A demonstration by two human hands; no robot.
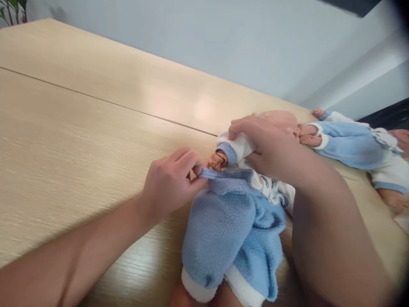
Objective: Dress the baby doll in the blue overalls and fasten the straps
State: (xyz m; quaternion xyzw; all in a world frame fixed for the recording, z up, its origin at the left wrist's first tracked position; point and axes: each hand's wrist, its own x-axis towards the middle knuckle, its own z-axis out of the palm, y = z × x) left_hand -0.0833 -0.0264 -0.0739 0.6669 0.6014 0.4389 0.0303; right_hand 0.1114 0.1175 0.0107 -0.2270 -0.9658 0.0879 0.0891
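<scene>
A baby doll (279, 119) lies on the table, its head away from me and mostly hidden behind my right arm. It wears fuzzy blue pants (220, 221) with white cuffs and a white top with blue sleeve cuffs. My left hand (175, 179) pinches the waistband of the pants at its left side and holds it stretched outward. Around the doll's white sleeve (241, 147) my right hand (255, 136) is closed, above the waistband. The doll's small hand (217, 161) pokes from the cuff right by the stretched waistband.
A second doll (354, 143) in blue pants and a white top lies to the right, feet toward the first doll's head. The wooden table (79, 128) has a seam across it and meets a pale wall (191, 34). Plant leaves (12, 10) show at upper left.
</scene>
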